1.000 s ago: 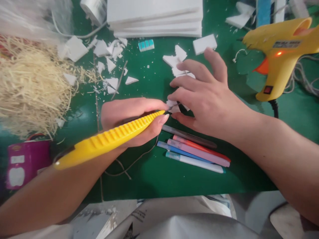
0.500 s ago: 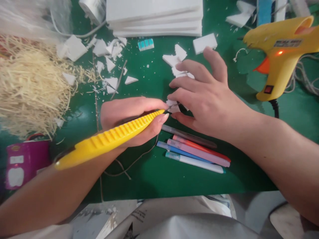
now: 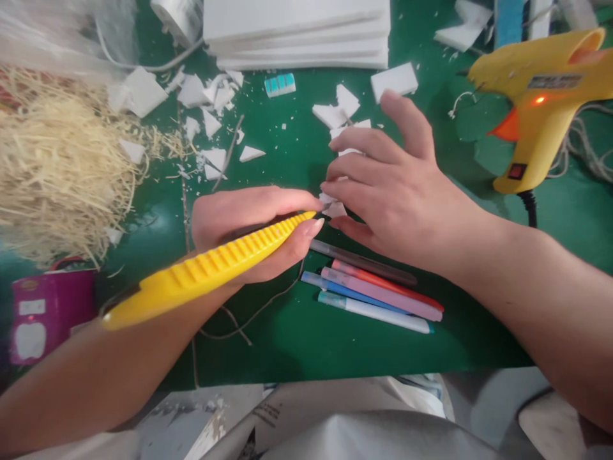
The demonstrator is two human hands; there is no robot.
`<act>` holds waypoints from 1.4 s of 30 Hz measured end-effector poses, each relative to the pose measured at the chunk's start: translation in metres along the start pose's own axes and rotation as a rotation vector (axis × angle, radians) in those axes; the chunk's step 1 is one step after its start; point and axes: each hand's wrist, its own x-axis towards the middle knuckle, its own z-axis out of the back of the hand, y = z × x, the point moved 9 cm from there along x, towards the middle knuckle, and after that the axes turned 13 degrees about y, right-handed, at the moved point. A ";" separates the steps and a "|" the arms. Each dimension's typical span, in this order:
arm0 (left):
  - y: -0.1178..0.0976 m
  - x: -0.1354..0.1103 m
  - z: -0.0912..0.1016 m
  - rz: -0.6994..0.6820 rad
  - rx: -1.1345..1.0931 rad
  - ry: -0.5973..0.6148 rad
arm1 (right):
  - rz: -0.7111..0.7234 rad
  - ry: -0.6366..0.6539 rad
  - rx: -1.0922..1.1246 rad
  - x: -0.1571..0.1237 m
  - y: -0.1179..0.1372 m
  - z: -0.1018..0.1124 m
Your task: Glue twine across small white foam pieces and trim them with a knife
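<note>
My left hand (image 3: 249, 223) is wrapped round a yellow utility knife (image 3: 205, 271), whose tip points right at a small white foam piece (image 3: 334, 208) on the green mat (image 3: 297, 338). My right hand (image 3: 393, 185) lies over that foam piece, fingers bent and pressing it down, with the little finger raised. Most of the foam piece is hidden under the fingers. The knife's blade tip is hidden between the two hands.
Several coloured pens (image 3: 378, 294) lie just below my right hand. A yellow glue gun (image 3: 536, 96) with a lit lamp stands at the right. White foam boards (image 3: 297, 32) are stacked at the back, foam scraps (image 3: 211, 121) lie around, straw (image 3: 57, 166) is heaped left, a magenta box (image 3: 43, 313) lies lower left.
My right hand's fingers have curled a little tighter and shifted slightly up over the foam piece. The left hand and knife have hardly moved.
</note>
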 end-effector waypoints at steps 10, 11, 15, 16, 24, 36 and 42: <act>0.007 0.001 -0.003 0.054 -0.016 0.087 | 0.013 0.026 0.025 0.001 0.000 0.003; 0.008 0.001 -0.002 0.060 -0.023 0.084 | 0.011 0.025 0.034 0.001 0.001 0.003; 0.007 0.000 0.001 0.062 -0.027 0.046 | -0.002 0.031 0.036 0.000 0.002 0.004; 0.007 0.000 0.000 0.060 -0.022 0.053 | -0.002 0.034 0.025 0.000 0.002 0.004; 0.004 0.001 0.000 0.049 -0.057 0.027 | 0.062 -0.030 -0.089 -0.003 0.004 0.003; 0.000 0.003 0.000 -0.024 -0.031 0.001 | 0.050 0.007 -0.058 0.001 0.004 0.004; -0.002 0.002 0.000 -0.040 0.005 0.013 | 0.038 -0.003 -0.033 -0.001 0.001 0.003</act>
